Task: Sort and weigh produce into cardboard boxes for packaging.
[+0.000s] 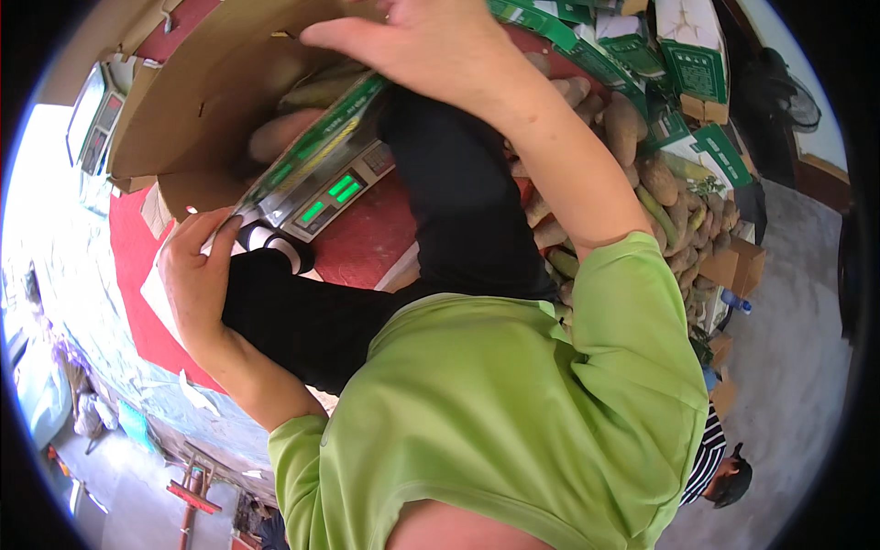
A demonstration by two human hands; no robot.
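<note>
A large open cardboard box (188, 105) leans in front of me, brown inside, with a green printed edge. Inside it lie a few long, brownish-green gourd-like vegetables (280, 136), partly in shadow. My left hand (197, 266) is closed on the box's near left corner, thumb and fingers pinching the cardboard edge. Over the box's right end is my right hand (435, 50), its thumb stretched out toward the opening. Its other fingers are partly hidden at the upper edge; I see nothing held. Beside the box's printed edge, a digital scale (335, 197) shows lit green displays.
Many brown and green oblong vegetables (678, 206) are heaped to my right. Green-and-white cartons (692, 55) stand behind them. Another scale (96, 128) is at the far left, near red sheeting (147, 302). A person in a striped top (706, 458) is at the lower right.
</note>
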